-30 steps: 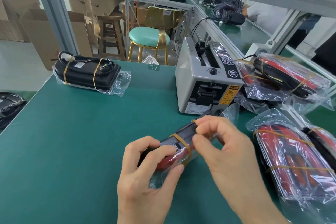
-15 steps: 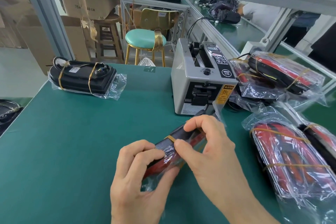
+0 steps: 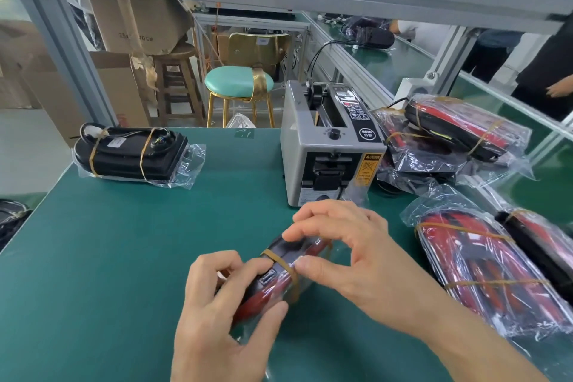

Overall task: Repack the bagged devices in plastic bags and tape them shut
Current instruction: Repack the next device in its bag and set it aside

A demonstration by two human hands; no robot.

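Two hands: both on one bagged device [image 3: 280, 276] above the green table [image 3: 124, 257].
Long axis: runs from near-left to far-right, toward the tape dispenser [image 3: 328, 146].
Left hand [image 3: 223, 316]: wraps the near end.
Right hand [image 3: 350, 254]: nearer the dispenser, pinches the far end's plastic between thumb and fingers.

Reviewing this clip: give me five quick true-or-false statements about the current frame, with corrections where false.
1. Both hands hold the red and black bagged device. True.
2. A rubber band wraps the held device. True.
3. The tape dispenser stands left of the black bagged device. False: it stands to its right.
4. The left hand rests flat on the green mat. False: it grips the device.
5. The right hand reaches into the dispenser. False: its fingers pinch the device's bag.
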